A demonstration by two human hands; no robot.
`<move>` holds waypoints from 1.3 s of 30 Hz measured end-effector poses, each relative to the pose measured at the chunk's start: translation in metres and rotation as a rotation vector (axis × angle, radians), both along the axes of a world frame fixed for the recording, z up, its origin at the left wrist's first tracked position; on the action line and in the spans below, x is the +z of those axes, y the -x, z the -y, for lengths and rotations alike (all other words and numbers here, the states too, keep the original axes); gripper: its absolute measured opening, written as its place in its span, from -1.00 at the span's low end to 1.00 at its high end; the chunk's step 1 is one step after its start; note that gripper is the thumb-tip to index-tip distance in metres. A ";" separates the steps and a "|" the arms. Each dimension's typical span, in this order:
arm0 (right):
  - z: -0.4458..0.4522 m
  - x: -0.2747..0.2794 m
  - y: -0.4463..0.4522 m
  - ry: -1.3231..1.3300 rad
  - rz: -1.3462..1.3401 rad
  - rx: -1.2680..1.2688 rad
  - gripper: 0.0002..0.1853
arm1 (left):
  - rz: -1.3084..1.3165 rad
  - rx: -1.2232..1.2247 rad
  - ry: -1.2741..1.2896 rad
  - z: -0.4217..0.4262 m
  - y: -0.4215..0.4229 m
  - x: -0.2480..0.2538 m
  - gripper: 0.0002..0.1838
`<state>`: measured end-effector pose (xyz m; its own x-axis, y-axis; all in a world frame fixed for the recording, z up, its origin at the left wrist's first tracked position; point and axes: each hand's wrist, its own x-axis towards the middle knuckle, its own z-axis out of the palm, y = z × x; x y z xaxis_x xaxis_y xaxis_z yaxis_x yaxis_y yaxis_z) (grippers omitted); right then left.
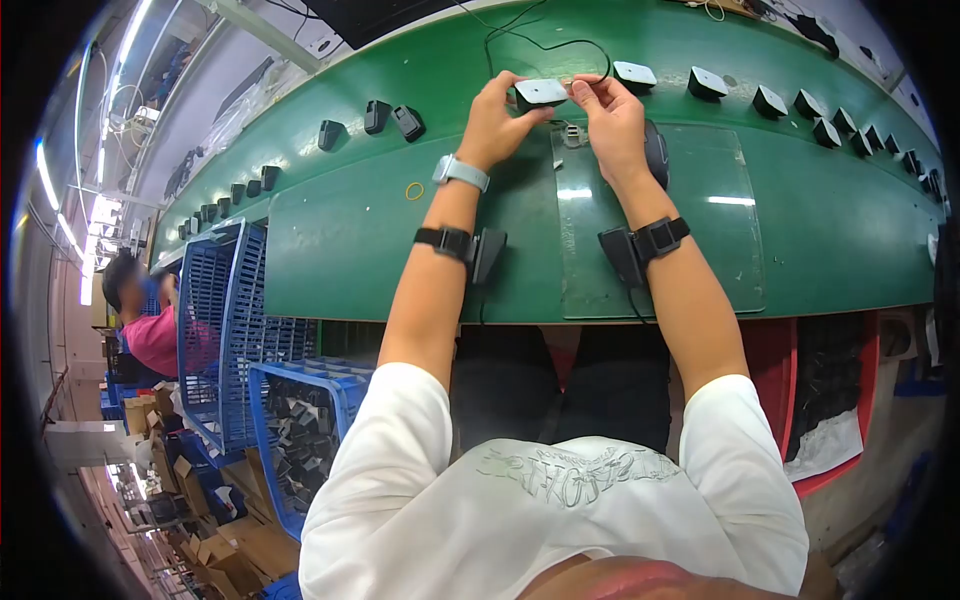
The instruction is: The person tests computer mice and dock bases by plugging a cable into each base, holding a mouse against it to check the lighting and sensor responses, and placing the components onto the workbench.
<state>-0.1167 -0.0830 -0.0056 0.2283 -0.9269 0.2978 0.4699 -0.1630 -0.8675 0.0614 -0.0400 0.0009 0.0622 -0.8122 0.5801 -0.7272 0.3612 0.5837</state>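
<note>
Near the far side of the green table, my left hand [492, 122] is closed around a small black device with a white top [541, 93], tilted slightly. My right hand [612, 122] pinches the end of a thin black cable [590, 46] against the device's right side. Whether the plug is inside the device I cannot tell. Beside my right wrist sits a dark rounded object [655, 155], partly hidden by the hand. A small metallic piece [573, 135] lies below, between my hands. Another white-topped device [635, 76] stands just to the right.
White-topped devices [707, 84] line the table's [360, 240] right side. Several black ones [408, 123] stand left. A clear sheet [660, 260] covers part of the table. Blue crates [262, 390], one filled with black parts, stand at the left, near a person in pink [160, 340].
</note>
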 end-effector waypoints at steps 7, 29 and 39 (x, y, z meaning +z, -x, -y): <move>-0.014 0.007 0.005 -0.143 0.123 0.320 -0.80 | -0.516 -0.133 0.148 -0.034 0.024 0.000 -0.51; -0.012 0.026 0.023 0.225 -0.614 0.029 -0.80 | -0.292 -0.103 0.153 -0.046 0.034 0.005 -0.40; 0.001 0.034 0.069 0.449 -1.696 -0.083 -0.35 | -1.093 -0.150 -0.230 -0.035 0.008 -0.004 -0.57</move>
